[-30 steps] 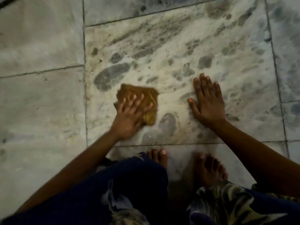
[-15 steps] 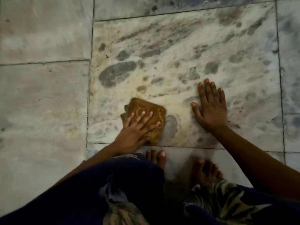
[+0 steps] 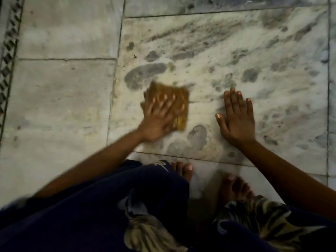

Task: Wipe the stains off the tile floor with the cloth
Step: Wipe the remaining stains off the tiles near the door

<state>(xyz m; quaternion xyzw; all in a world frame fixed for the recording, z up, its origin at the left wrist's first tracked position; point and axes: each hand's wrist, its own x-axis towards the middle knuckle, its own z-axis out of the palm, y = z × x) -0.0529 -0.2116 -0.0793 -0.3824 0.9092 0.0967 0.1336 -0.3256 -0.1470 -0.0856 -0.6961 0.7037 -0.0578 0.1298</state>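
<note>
The left hand (image 3: 156,120) presses flat, fingers spread, on the cloth (image 3: 169,104); the big grey stain (image 3: 143,74) lies just beyond the cloth. The right hand (image 3: 236,119) rests flat beside it, holding nothing.

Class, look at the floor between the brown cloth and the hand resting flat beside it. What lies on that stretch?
In the head view, only tile floor lies between the cloth and the right hand: pale marble, with a grey blotch nearer the feet.

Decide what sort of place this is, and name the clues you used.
Probably an indoor room of a home. Clues: large pale veined marble floor tiles with thin joints, a dark patterned border strip along one edge, and bare feet beside a folded brown cloth.
</note>
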